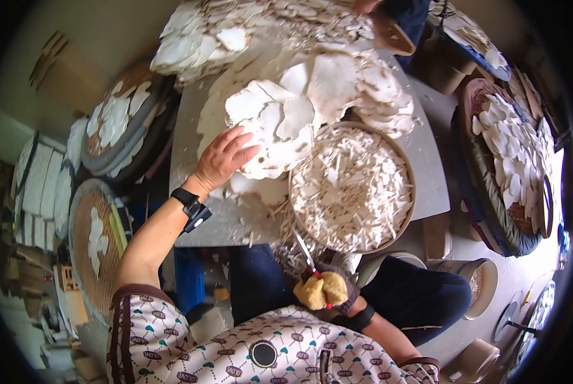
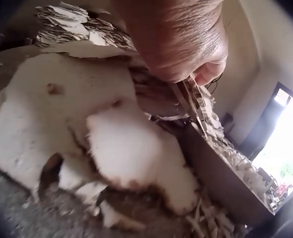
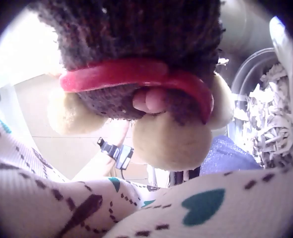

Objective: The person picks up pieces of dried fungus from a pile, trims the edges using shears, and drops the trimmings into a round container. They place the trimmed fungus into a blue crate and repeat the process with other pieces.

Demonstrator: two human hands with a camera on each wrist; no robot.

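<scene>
My bare left hand [image 1: 225,157] reaches over a pile of broad, flat white slices [image 1: 270,150] with brownish, uneven edges. In the left wrist view, its thumb and fingers pinch a thin slice edge [image 2: 183,96]. My right hand [image 1: 328,288], in a dark knitted glove with yellow fingertips, rests low near my lap. It grips scissors by their red handles [image 3: 111,74]. In the head view, the metal blades [image 1: 303,248] point up towards the table edge. A round basket [image 1: 409,217] full of cut white strips [image 1: 350,182] stands right of the slices.
A tall heap of slices [image 1: 200,48] covers the back of the grey table [image 1: 427,173]. Another person's hand [image 1: 366,5] shows at the far edge. Round trays with white slices [image 1: 514,150] stand on both sides. A bucket [image 1: 485,294] is at my right.
</scene>
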